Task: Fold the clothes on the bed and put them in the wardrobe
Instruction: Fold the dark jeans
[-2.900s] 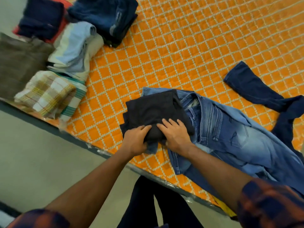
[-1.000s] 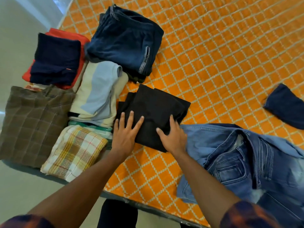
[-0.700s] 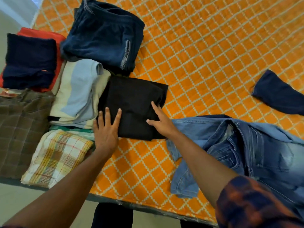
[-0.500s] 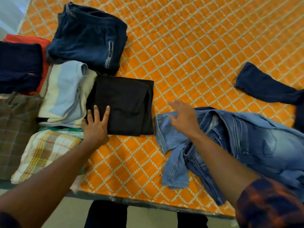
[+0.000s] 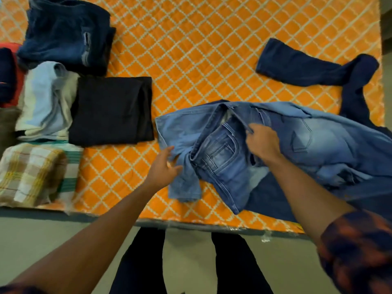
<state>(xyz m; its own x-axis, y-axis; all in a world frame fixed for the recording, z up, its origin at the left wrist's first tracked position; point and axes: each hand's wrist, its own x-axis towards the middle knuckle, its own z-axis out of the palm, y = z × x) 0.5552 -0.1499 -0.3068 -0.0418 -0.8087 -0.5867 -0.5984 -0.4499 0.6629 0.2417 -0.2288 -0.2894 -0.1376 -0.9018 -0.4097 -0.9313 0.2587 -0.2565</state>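
Unfolded light blue jeans (image 5: 301, 143) lie rumpled across the right half of the orange bed (image 5: 203, 49). My right hand (image 5: 263, 143) pinches their waistband near the middle. My left hand (image 5: 163, 168) touches the loose left end of the jeans, its fingers slightly bent; whether it grips the cloth is unclear. A folded black garment (image 5: 112, 111) lies flat to the left, apart from both hands. A dark navy garment (image 5: 314, 68) lies unfolded at the back right, partly under the jeans.
Folded clothes line the bed's left edge: dark blue jeans (image 5: 65, 32), a pale blue and cream piece (image 5: 46, 100), a checked cloth (image 5: 31, 172), a navy piece on red (image 5: 8, 75). The bed's near edge (image 5: 191, 223) runs before my legs, with grey floor below.
Both hands set the folded black garment beside the pile and left it. My right hand went to the blue jeans' waistband, and my left hand followed to the jeans' left end.
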